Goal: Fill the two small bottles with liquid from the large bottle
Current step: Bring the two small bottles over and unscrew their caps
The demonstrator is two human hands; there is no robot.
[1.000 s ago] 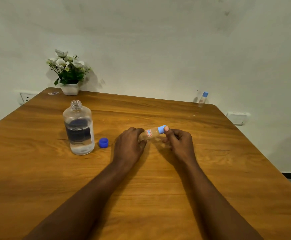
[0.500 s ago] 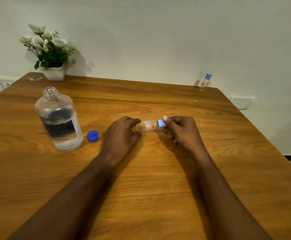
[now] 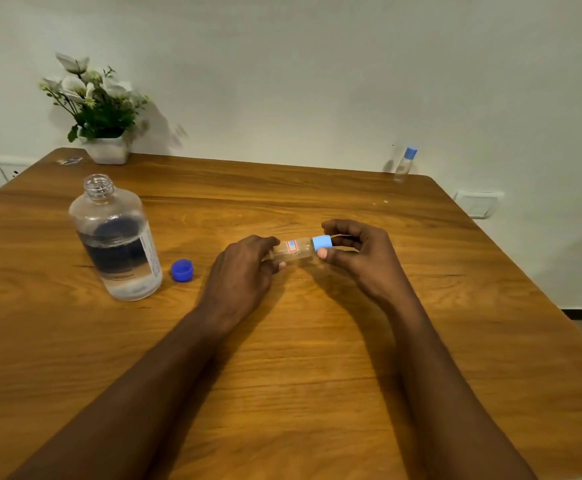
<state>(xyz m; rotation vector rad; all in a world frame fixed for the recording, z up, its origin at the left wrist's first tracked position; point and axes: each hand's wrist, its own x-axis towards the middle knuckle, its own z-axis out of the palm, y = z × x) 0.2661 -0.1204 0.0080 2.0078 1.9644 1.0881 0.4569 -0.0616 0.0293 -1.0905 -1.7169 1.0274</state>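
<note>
Both hands work the small bottle (image 3: pixel 294 250), held sideways just above the table (image 3: pixel 317 375). The right hand (image 3: pixel 358 254) has shifted its grip: thumb now under the light-blue cap (image 3: pixel 322 242), fingers over, likely unscrewing. The left hand (image 3: pixel 244 271) clamps the body. It looks empty. The large bottle (image 3: pixel 114 237) stands open, roughly half full, its blue lid (image 3: pixel 182 270) beside it. The second small bottle (image 3: pixel 405 162) waits capped at the far edge.
</note>
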